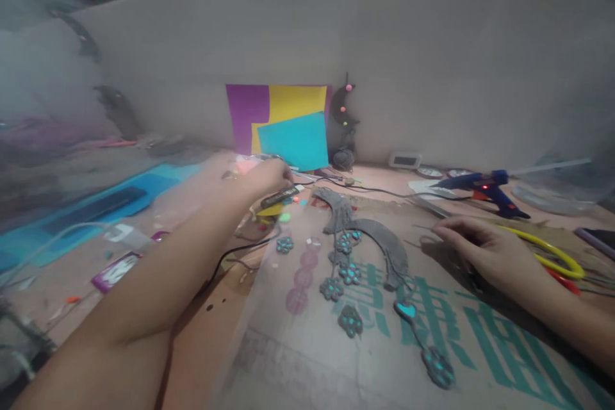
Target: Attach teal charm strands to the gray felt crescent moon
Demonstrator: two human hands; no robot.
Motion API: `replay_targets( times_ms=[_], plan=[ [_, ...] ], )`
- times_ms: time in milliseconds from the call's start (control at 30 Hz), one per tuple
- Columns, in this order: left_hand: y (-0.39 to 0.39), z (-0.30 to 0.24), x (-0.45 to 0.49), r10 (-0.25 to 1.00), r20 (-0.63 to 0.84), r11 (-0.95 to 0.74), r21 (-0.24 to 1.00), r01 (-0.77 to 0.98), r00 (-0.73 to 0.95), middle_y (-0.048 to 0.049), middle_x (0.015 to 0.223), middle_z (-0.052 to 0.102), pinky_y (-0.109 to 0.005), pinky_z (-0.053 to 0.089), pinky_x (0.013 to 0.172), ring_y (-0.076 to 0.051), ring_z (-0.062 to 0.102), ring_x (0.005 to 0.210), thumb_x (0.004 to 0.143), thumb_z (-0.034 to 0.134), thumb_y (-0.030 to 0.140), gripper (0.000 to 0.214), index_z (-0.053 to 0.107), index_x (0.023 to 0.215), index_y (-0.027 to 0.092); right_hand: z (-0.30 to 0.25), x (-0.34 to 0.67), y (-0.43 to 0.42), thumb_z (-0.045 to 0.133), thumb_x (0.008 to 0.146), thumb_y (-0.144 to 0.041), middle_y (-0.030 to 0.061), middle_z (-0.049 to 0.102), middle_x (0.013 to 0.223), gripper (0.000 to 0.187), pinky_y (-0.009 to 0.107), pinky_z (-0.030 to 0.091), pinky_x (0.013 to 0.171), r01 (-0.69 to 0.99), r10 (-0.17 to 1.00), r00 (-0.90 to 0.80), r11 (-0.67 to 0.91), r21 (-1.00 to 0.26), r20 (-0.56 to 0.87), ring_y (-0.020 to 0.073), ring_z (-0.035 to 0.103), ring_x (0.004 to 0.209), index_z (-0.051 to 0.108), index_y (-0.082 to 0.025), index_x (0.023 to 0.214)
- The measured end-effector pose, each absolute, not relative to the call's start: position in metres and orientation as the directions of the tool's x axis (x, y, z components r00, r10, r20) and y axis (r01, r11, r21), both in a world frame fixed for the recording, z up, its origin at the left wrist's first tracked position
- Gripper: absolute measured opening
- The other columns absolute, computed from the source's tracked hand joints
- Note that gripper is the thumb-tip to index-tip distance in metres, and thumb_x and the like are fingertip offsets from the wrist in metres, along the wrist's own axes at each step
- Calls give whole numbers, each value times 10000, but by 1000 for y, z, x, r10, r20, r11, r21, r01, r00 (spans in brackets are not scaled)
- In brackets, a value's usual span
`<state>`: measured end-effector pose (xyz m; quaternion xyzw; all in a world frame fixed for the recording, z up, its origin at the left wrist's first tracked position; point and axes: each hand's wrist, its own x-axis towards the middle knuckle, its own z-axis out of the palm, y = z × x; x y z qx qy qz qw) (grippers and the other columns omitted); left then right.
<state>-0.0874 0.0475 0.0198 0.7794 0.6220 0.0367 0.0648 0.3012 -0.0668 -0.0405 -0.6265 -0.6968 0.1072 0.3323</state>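
My left hand (271,176) reaches to the back of the table, beside a small dark box-like item (280,197); its fingertips are hidden behind the hand. My right hand (473,246) rests at the right of the printed cardboard sheet (298,359), its fingers curled and the thumb close to them. A thin dark line shows by its fingertips, but I cannot make out what it is. Between the hands lies a grey yarn-wrapped crescent (384,240) with cords. Grey flowers with turquoise spots (350,274) and a turquoise-centred heart (406,310) lie around it.
A blue glue gun (494,192) with a red light stands at the right rear, its cable running behind the cardboard. Coloured sheets (293,141) lean on the partition beside a hanging crescent (342,106). A yellow ring (560,256) lies by my right wrist.
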Motion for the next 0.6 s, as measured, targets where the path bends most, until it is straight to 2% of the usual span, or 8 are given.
replay_targets(
  times_ms=[100, 233, 333, 500, 600],
  plan=[
    [34, 27, -74, 941, -87, -293, 267, 918, 326, -45, 968, 784, -232, 490, 666, -163, 699, 804, 859, 545, 311, 316, 741, 1084, 206, -40, 301, -66, 577, 791, -642, 46, 688, 666, 448, 330, 449, 579, 809, 941, 16, 186, -558, 337, 237, 607, 607, 699, -211, 801],
    [14, 24, -47, 865, -221, -368, 330, 869, 450, -10, 895, 792, -215, 488, 654, -153, 700, 767, 801, 647, 323, 224, 777, 963, 239, -36, 296, -67, 575, 768, -628, 54, 700, 680, 432, 338, 459, 585, 807, 939, 29, 180, -562, 342, 254, 618, 627, 705, -216, 780],
    [10, 21, -39, 876, -202, -378, 277, 884, 438, -28, 898, 789, -228, 464, 651, -181, 695, 816, 764, 665, 251, 179, 785, 891, 213, -35, 293, -68, 581, 768, -614, 49, 686, 657, 415, 328, 455, 572, 807, 936, 31, 184, -562, 352, 239, 605, 606, 700, -216, 764],
    [22, 22, -54, 943, -86, -307, 140, 941, 321, -52, 1059, 766, -252, 464, 717, -207, 685, 934, 825, 547, 164, 312, 742, 1065, 207, -39, 299, -66, 569, 781, -626, 51, 704, 713, 432, 330, 454, 591, 812, 938, 16, 190, -552, 346, 243, 615, 643, 701, -215, 790],
    [28, 19, -65, 954, -126, -267, 43, 963, 270, -68, 1039, 756, -280, 483, 767, -233, 684, 943, 812, 603, 131, 292, 736, 1061, 204, -40, 301, -67, 567, 775, -650, 49, 689, 692, 458, 332, 435, 583, 810, 946, 14, 179, -558, 324, 238, 602, 626, 698, -213, 801]
  ],
)
